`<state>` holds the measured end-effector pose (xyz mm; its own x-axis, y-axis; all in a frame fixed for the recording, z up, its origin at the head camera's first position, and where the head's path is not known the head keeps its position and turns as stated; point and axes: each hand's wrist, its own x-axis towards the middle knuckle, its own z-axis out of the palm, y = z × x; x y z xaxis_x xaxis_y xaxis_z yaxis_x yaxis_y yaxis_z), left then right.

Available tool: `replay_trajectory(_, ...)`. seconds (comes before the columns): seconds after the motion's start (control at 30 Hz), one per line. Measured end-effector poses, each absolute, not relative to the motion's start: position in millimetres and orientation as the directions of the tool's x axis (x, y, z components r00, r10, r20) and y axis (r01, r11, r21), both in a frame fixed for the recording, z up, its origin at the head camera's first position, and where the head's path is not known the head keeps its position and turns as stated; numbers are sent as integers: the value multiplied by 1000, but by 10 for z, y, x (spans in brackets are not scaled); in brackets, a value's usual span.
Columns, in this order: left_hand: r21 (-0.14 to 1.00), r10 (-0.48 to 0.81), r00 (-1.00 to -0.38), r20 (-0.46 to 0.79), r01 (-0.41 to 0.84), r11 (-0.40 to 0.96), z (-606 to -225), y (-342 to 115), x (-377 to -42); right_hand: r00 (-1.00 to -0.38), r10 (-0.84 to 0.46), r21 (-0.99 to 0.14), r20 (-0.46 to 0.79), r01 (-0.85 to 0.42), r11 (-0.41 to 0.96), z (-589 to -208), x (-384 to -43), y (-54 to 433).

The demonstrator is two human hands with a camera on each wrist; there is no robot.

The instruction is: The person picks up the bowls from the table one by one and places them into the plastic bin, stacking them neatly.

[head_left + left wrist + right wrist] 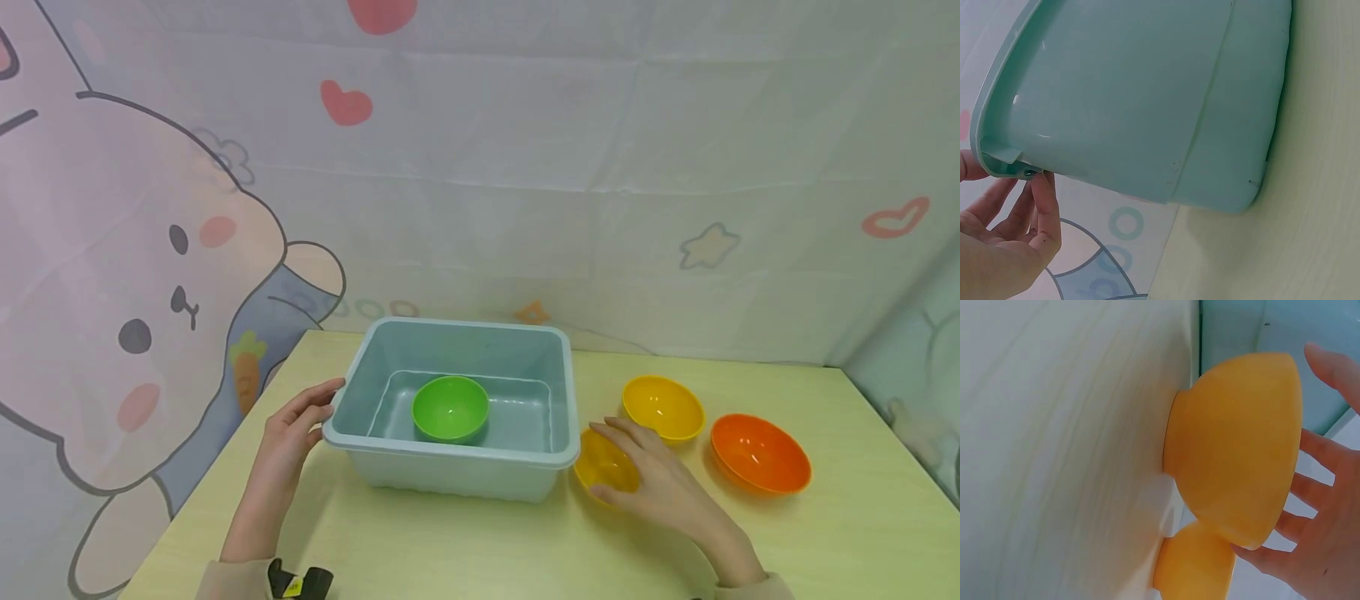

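A pale blue-green plastic tub stands on the table with a green bowl inside it. At the tub's left end, my left hand holds the rim, with fingers on both sides of the lip in the left wrist view. Beside the tub's right end is a yellow bowl, its base on the table. Over this bowl my right hand is spread, fingertips at the rim and the thumb apart from the other fingers.
Behind the right hand sits a second yellow bowl, close to the first. Farther right is an orange bowl. A printed cloth backdrop hangs along the table's back edge.
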<state>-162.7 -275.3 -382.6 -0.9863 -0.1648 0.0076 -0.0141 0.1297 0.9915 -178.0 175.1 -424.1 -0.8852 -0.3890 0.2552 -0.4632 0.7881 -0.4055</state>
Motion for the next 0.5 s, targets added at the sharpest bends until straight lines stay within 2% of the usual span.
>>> replay_trajectory(0.5,991,-151,-988,21,1,131,-3824,-2748,-1618,-888,-409,-297,209,-456,839,-4224,-1807,1680)
